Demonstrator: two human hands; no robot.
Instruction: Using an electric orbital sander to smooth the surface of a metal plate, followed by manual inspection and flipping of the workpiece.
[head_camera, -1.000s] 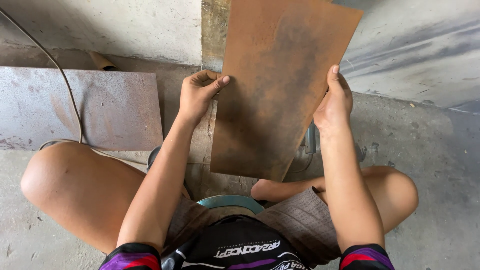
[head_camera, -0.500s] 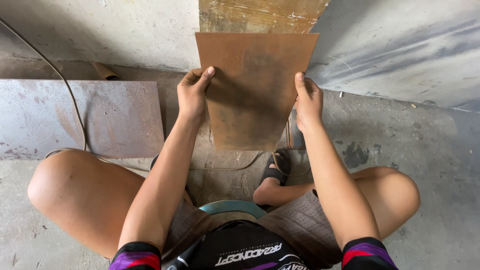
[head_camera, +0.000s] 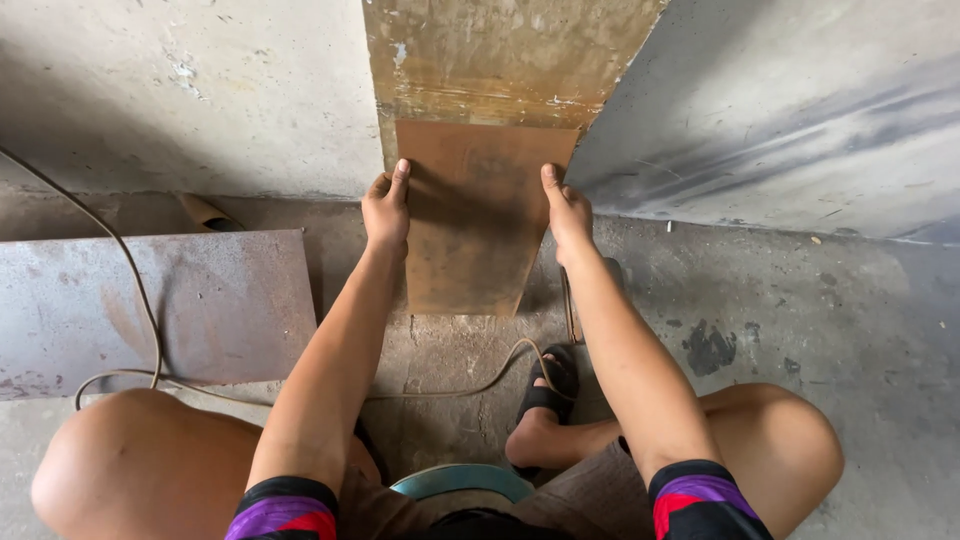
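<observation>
Both hands (head_camera: 388, 207) gripping rusty plate (head_camera: 470, 220)

Rusty metal sheet (head_camera: 470, 220), upright against wall (head_camera: 200, 90)

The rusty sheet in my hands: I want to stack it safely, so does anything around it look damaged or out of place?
The rusty sheet, held by the left hand and right hand, is browned with corrosion all over. A cable trails loosely over the grey plate and past the sandalled foot.

Stained concrete floor (head_camera: 800, 330) meets grey wall (head_camera: 180, 90).
</observation>
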